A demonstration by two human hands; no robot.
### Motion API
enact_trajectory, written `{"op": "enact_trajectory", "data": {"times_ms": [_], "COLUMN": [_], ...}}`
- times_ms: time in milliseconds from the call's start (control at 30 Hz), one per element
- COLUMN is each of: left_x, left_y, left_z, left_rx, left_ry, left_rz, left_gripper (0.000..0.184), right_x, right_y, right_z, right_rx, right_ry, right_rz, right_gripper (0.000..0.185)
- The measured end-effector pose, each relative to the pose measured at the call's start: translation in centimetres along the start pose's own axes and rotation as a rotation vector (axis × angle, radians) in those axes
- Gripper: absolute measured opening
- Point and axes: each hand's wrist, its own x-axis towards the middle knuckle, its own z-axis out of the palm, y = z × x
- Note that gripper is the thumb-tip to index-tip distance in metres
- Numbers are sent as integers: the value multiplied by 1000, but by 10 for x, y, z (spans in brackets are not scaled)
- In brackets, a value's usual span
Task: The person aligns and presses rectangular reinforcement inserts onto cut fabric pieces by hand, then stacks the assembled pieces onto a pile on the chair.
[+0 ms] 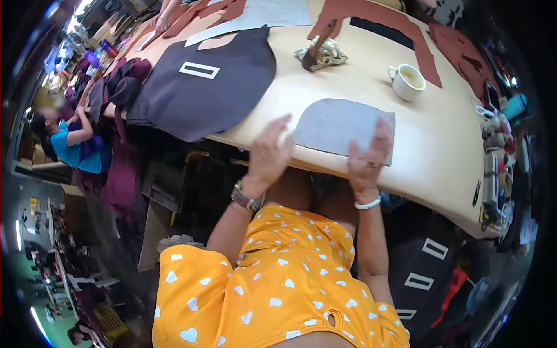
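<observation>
My left hand [270, 152], with a watch at the wrist, is raised by the table's front edge, fingers apart and slightly blurred. It holds nothing. My right hand [370, 155], with a white bracelet, is over the right part of a flat grey panel [333, 123] with a rounded left end. Its fingers are spread; I cannot tell whether they touch the panel. To the left lies a large dark fabric piece [214, 98] with a white rectangular frame [199, 70] on it.
A cup [408, 82] of yellowish liquid stands beyond the panel. Farther back, a brush with a wooden handle [319, 43] rests on a patterned cushion-like pile [329, 57]. Reddish-brown fabric pieces [371, 23] lie along the back. A person [72, 139] in blue works at the left.
</observation>
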Motion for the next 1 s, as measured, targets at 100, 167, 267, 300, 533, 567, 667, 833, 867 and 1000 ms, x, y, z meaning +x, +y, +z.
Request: {"op": "enact_trajectory", "data": {"times_ms": [100, 167, 267, 300, 533, 567, 667, 833, 867, 1000], "left_x": [29, 40, 54, 57, 66, 66, 56, 27, 22, 1], "left_y": [-51, -76, -100, -95, -101, -94, -72, -38, -30, -9], "left_z": [-26, -36, -37, -39, -47, -51, -49, -10, -2, 31], "left_rx": [441, 600, 697, 707, 656, 582, 376, 154, 109, 28], "left_ry": [164, 132, -28, -129, -216, -199, -147, -164, -200, -277], "left_rz": [187, 191, 148, 90, -26, -30, 49, 265, 265, 344], "left_gripper": [36, 36, 31, 28, 15, 14, 12, 13, 12, 13], "right_x": [0, 0, -1, -1, 0, 1, 9, 50, 57, 66], "right_y": [-20, -23, -22, -21, -23, -25, -31, -66, -66, -46], "right_z": [26, 24, 23, 24, 25, 26, 27, 50, 53, 49], "right_rx": [-104, -206, -204, -209, -237, -261, 11, 333, 351, 150], "right_ry": [-155, -243, -260, -258, -282, -266, -311, -468, -490, -444], "right_rz": [-29, 11, 34, 33, 24, 9, 67, 406, 435, 414], "right_gripper": [66, 65, 64, 64, 62, 62, 70, 83, 84, 77]}}
